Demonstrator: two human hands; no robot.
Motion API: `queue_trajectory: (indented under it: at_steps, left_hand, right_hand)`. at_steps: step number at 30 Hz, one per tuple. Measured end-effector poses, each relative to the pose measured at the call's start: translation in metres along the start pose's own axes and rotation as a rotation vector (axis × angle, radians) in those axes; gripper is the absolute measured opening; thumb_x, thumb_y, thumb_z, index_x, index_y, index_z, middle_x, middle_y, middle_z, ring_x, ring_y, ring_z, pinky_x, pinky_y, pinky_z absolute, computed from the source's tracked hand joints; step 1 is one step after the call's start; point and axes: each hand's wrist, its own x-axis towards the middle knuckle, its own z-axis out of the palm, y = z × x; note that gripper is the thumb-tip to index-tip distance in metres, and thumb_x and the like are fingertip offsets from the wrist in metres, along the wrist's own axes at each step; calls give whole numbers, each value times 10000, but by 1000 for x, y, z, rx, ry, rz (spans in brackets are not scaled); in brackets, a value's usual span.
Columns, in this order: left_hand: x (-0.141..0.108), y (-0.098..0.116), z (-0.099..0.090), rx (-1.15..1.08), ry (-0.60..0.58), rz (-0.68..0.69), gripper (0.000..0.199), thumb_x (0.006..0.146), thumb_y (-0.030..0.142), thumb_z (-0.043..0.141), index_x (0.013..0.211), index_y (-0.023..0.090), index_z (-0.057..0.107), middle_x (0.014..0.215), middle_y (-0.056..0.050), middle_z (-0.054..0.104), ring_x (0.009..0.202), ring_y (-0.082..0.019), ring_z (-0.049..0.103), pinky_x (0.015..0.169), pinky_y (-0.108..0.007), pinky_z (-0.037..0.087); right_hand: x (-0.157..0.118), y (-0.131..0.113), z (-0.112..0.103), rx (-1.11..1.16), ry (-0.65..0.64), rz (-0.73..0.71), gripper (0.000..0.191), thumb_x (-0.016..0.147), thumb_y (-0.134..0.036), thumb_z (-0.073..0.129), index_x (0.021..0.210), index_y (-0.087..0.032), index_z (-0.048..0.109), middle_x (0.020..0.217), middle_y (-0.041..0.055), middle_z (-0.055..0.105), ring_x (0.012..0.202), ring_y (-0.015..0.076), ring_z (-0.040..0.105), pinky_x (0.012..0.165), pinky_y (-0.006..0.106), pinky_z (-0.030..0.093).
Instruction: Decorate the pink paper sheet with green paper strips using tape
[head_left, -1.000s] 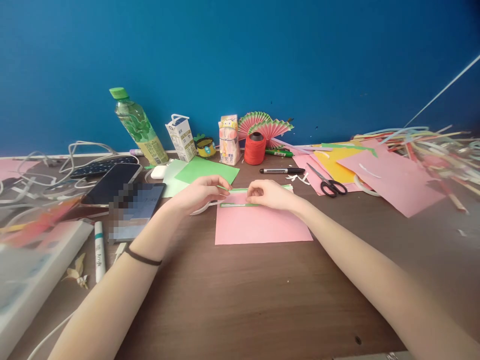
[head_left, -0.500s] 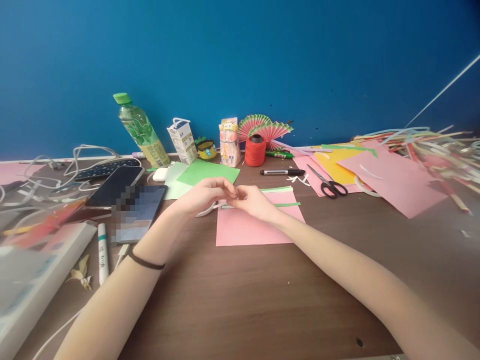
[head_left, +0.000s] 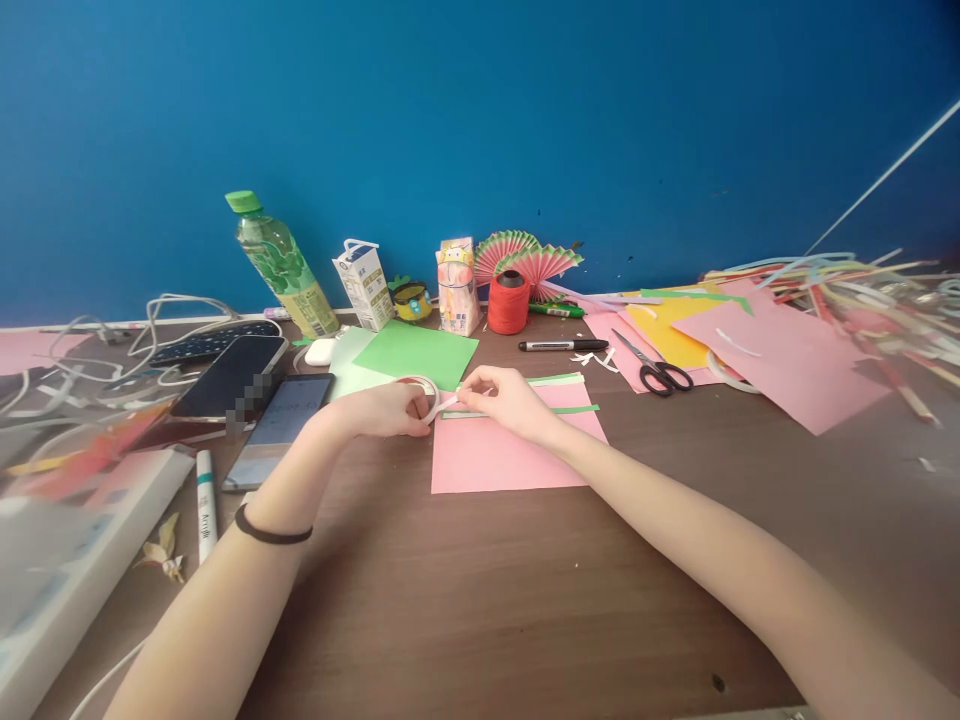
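My left hand (head_left: pixel 391 408) is closed on a roll of white tape (head_left: pixel 433 392), its ring showing beyond the fingertips. A short white length of tape runs from the roll toward my right hand (head_left: pixel 501 398), whose thumb and forefinger pinch its end. Under my right hand lies a pink sheet of paper (head_left: pixel 517 455). Across the sheet's upper part run a green strip (head_left: pixel 577 409) and, at its far edge, another green strip (head_left: pixel 562 378). A bright green sheet (head_left: pixel 416 352) lies just behind my hands.
Black-handled scissors (head_left: pixel 656 372) and a black marker (head_left: pixel 562 345) lie at the back right, beside pink and yellow paper. Along the wall stand a red thread spool (head_left: pixel 508 303), a carton (head_left: pixel 363 285) and a green-capped bottle (head_left: pixel 285 270). Two phones (head_left: pixel 281 430) and cables are at left.
My left hand has moved left and down, away from my right hand, and now grips the tape roll. White tape now spans the gap between the hands. My right hand has barely moved.
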Motion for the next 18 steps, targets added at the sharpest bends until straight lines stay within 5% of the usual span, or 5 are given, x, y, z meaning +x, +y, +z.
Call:
queue_trajectory:
  at_steps: [3, 5, 10, 18]
  left_hand:
    - [-4, 7, -4, 58, -168, 65, 101, 634, 280, 544, 620, 192, 592, 708, 9, 607, 601, -144, 491, 564, -233, 340]
    - [-7, 13, -9, 12, -171, 104, 155, 695, 281, 475, 646, 193, 593, 700, 5, 605, 653, -153, 495, 611, -230, 351]
    - [-9, 24, -10, -168, 39, 105, 137, 707, 221, 409, 596, 191, 484, 544, 28, 409, 524, -126, 379, 516, -239, 292]
    - [-8, 29, -1, -335, 191, 130, 262, 756, 279, 409, 526, 192, 320, 525, 33, 294, 515, -115, 329, 506, -244, 237]
  right_hand:
    - [1, -2, -2, 154, 20, -11, 142, 742, -299, 572, 720, -184, 492, 758, 14, 617, 749, 154, 594, 731, 316, 451]
    - [2, -7, -4, 319, 29, 15, 153, 773, -303, 544, 737, -207, 430, 752, 3, 621, 758, 160, 627, 767, 352, 468]
    - [2, -20, -9, 569, 28, 31, 163, 835, -336, 464, 791, -250, 333, 734, -26, 641, 774, 180, 666, 789, 417, 488]
    - [-4, -31, -16, 292, 101, -103, 133, 847, -345, 439, 792, -248, 368, 786, 5, 642, 830, 178, 642, 784, 362, 477]
